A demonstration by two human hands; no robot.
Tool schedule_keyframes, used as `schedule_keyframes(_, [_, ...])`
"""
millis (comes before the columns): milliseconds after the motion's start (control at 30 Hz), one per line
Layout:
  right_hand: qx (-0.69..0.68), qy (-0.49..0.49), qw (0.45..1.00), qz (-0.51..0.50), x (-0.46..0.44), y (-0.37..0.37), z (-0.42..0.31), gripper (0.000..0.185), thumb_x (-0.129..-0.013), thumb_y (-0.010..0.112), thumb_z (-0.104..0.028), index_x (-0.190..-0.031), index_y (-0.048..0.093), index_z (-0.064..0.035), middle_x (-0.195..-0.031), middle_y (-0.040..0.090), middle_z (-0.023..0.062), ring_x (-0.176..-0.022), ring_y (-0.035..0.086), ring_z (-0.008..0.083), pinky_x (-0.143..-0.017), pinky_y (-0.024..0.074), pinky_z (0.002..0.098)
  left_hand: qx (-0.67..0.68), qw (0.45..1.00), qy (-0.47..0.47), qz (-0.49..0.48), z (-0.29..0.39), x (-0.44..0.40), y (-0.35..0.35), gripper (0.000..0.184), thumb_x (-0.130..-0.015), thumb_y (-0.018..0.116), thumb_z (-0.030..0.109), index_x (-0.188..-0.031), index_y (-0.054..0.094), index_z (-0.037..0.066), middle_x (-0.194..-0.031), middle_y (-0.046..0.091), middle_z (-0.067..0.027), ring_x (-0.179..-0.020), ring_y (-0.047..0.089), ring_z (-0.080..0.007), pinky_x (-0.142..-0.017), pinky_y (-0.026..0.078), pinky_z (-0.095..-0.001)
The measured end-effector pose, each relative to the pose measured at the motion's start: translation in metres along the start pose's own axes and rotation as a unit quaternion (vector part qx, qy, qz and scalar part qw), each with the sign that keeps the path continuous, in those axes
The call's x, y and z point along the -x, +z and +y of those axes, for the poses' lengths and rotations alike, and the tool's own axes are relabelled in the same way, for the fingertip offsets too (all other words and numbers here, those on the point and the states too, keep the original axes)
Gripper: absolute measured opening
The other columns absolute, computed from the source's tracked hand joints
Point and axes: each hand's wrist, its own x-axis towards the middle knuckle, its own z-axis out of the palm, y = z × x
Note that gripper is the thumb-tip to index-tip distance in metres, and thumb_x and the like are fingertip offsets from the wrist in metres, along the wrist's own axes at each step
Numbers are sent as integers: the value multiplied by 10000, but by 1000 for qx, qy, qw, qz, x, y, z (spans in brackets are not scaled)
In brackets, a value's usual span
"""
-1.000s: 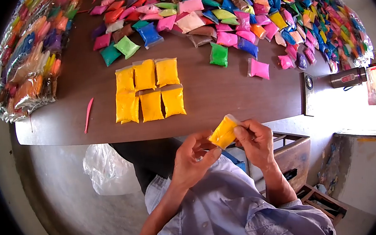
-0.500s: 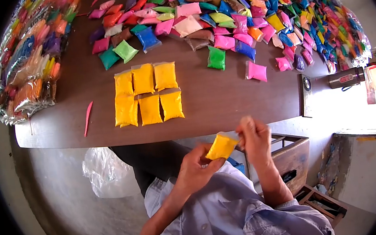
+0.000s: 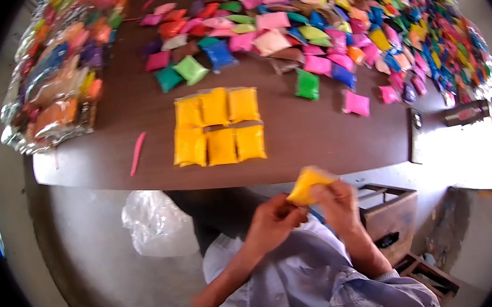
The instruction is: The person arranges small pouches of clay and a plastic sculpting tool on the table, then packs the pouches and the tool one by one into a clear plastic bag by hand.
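Observation:
A small yellow packet [image 3: 307, 185] is held over my lap, just off the table's front edge. My right hand [image 3: 337, 204] pinches its right side and is blurred by motion. At its lower left corner is my left hand [image 3: 275, 222], with fingers curled together at the packet; the exact contact is partly hidden. Beyond them, several yellow packets [image 3: 221, 146] lie in two rows on the brown table [image 3: 308, 133]. To their left lies a pink plastic knife [image 3: 138, 153].
Many coloured packets [image 3: 274, 41] are heaped across the table's far side. Clear bags of packets [image 3: 58, 114] stand at the left. A flask [image 3: 466, 113] is at the right, a wooden stool [image 3: 389, 214] below. A clear plastic bag [image 3: 157, 225] lies on the floor.
My right hand, off the packet half a second ago, now grips it again. The packet has been tilted upward. The whole view has shifted, with the table appearing further right.

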Motion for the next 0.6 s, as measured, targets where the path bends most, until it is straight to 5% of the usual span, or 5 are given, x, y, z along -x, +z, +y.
schedule_keyframes(67, [-71,-46,994,69,-15,-15,6,267,-1032,681,-115,-1261,706,20,-989,678,-30,-859,593,52,-778,498,229,10,996,85,-15,-22,0,-1,149,-991,740,99,-1081,713,-16,-882,736,-50,-795,690,-95,-714,560,-251])
schedule_keyframes(267, [235,-175,955,51,-50,-26,-24,262,-1045,676,-163,-1244,687,6,-922,680,18,-782,584,71,-686,508,259,-159,950,204,174,23,30,-51,158,-978,743,103,-1081,718,-14,-854,746,-81,-751,691,-108,-690,559,-264])
schedule_keyframes(433, [327,-231,914,68,-65,2,-21,231,-1028,684,-222,-1005,574,-21,-805,604,123,-711,572,150,-636,487,320,-365,725,320,489,58,41,-151,131,-945,767,90,-1035,714,11,-875,746,-100,-759,713,-188,-710,562,-312])
schedule_keyframes(533, [301,-284,907,80,-78,11,-5,220,-1042,650,-203,-963,560,-19,-751,575,138,-646,550,189,-607,475,345,-470,594,351,551,62,23,-221,170,-862,836,126,-981,731,66,-888,689,-84,-822,674,-291,-750,551,-400])
schedule_keyframes(600, [295,-307,900,98,-82,14,-4,208,-1037,652,-189,-960,573,-12,-749,580,148,-632,570,197,-601,478,343,-483,598,349,536,70,22,-238,183,-848,843,113,-984,732,59,-901,687,-92,-842,673,-299,-759,550,-401])
